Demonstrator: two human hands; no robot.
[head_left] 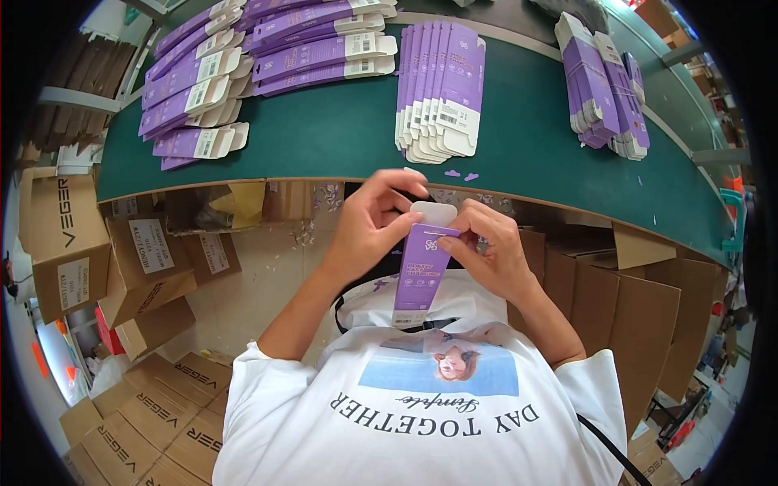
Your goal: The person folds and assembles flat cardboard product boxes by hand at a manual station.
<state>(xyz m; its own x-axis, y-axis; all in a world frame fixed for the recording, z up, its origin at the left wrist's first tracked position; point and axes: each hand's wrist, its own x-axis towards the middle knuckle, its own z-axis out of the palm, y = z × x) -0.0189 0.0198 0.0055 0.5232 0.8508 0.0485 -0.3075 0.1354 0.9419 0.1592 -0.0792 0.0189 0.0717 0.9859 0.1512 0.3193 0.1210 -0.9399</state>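
Note:
Both my hands hold one flat purple and white carton [421, 271] upright in front of my chest, just below the green table's [340, 138] front edge. My left hand [374, 223] pinches its upper left side near the white top flap. My right hand [486, 247] grips the upper right side, fingers curled against the purple face. The carton's lower end hangs down over my white shirt.
Stacks of the same flat purple cartons lie on the green table: fanned rows at the far left [194, 89], a pile in the middle [440, 89], another at the right [604, 85]. Brown cardboard boxes stand on the floor at left [73, 243] and right [640, 316].

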